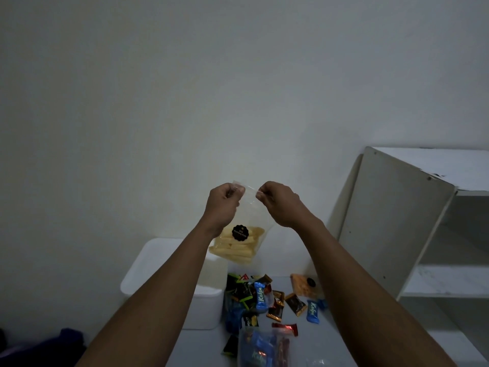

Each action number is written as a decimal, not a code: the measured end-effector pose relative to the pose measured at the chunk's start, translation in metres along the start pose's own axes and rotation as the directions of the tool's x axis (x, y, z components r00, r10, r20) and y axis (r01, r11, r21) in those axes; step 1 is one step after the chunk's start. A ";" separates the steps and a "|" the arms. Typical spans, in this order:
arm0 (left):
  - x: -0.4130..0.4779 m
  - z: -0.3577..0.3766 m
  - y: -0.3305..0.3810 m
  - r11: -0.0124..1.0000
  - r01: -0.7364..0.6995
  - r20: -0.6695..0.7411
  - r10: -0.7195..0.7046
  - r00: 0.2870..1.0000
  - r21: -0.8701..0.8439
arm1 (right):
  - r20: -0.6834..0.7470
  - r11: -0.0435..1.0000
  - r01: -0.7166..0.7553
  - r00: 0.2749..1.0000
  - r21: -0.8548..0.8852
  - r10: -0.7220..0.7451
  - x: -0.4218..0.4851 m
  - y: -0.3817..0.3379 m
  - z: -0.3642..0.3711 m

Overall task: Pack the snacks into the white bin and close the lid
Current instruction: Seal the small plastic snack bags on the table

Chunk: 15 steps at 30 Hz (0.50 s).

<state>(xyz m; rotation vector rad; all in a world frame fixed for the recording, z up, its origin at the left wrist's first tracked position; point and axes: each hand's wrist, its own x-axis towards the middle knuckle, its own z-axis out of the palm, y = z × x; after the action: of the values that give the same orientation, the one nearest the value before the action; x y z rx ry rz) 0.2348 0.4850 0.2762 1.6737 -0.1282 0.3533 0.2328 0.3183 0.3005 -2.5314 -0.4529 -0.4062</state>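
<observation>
While my left hand [225, 201] and right hand [277, 201] pinch the clear snack bag [239, 238] top with closed fingers above the table's far edge, I'd press its seal fully, then lower it toward the lidded white bin [164, 263].

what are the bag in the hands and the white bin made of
Bag: thin clear plastic film, it seems; the wall and the pale yellow sticks show through it, and it carries a black sticker.
White bin: probably moulded plastic, smooth and matte, with rounded corners and a matching lid still on.
</observation>
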 end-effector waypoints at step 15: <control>0.003 -0.011 -0.002 0.987 0.120 0.052 -0.115 0.992 -0.109 | -0.056 0.943 -0.015 0.998 0.332 0.036 0.003 0.009 0.003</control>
<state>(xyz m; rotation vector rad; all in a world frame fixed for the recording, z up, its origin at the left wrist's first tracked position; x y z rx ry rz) 0.2361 0.4960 0.2762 1.5715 -0.0809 0.2148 0.2397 0.3134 0.2957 -2.1896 -0.4256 -0.3632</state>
